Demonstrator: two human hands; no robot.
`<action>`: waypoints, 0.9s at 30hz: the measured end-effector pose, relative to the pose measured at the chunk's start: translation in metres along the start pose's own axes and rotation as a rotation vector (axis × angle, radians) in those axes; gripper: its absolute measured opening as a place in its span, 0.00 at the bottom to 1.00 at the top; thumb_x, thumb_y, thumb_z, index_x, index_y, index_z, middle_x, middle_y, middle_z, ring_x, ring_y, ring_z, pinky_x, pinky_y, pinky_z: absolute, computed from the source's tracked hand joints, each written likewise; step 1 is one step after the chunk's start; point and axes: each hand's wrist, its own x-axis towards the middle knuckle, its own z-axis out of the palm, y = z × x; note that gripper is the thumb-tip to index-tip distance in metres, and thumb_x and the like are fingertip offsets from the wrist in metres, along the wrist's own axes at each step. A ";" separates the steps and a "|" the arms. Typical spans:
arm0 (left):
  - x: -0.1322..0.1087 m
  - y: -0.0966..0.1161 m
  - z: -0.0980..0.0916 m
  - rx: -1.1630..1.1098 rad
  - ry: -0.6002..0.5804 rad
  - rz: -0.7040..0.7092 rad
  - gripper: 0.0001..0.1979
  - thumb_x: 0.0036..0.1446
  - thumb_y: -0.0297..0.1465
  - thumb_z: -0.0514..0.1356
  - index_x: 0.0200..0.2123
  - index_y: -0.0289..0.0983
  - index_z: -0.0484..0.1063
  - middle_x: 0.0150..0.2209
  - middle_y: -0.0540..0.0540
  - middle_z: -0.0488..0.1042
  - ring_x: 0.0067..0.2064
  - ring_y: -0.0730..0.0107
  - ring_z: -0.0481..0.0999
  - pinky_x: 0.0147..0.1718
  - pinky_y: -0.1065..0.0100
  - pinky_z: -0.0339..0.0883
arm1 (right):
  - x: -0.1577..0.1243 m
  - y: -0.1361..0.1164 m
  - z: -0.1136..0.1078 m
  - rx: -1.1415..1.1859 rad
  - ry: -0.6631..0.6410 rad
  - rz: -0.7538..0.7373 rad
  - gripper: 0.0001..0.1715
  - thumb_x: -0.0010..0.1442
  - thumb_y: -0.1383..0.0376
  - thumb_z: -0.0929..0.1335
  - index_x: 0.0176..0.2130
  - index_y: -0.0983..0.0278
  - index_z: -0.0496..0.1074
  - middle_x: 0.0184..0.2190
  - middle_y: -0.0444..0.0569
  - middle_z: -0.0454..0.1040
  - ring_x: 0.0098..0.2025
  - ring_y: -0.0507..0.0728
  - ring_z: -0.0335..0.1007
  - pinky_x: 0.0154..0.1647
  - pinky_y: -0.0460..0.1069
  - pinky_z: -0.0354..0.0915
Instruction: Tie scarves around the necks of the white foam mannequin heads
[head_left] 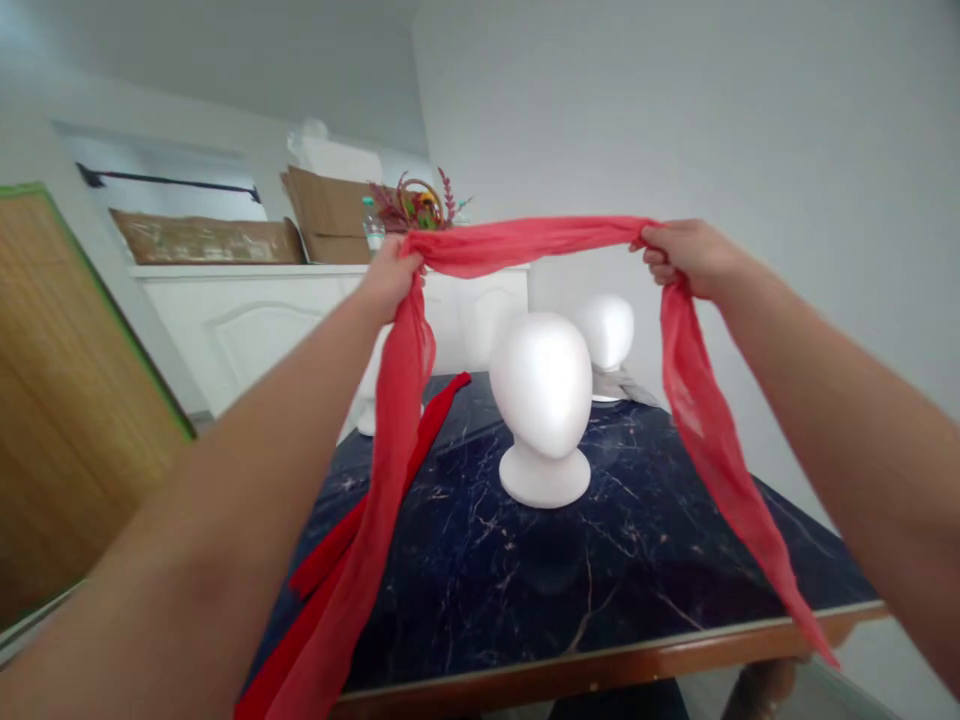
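A long red scarf [525, 243] is stretched level between my two hands, above a white foam mannequin head [541, 390] that stands upright on the dark marble table [645, 560]. My left hand [390, 277] is closed on the scarf at the left. My right hand [686, 255] is closed on it at the right. Both loose ends hang down, the left one reaching past the table's near edge. A second, darker red cloth [427, 425] lies on the table at the left.
A second white mannequin head [607, 335] stands behind the first, with a third partly hidden behind the scarf at the left. A white cabinet [247, 320] at the back carries cardboard boxes [330, 215], a bottle and a flower basket [416, 205]. A wooden panel [67, 400] leans at the left.
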 end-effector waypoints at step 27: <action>-0.112 -0.199 0.011 0.513 -0.692 -0.161 0.25 0.46 0.56 0.61 0.20 0.39 0.71 0.20 0.51 0.68 0.26 0.65 0.66 0.28 0.66 0.52 | -0.083 0.223 -0.015 -0.928 -0.498 0.015 0.23 0.63 0.46 0.61 0.30 0.60 0.70 0.28 0.51 0.75 0.32 0.61 0.70 0.33 0.50 0.58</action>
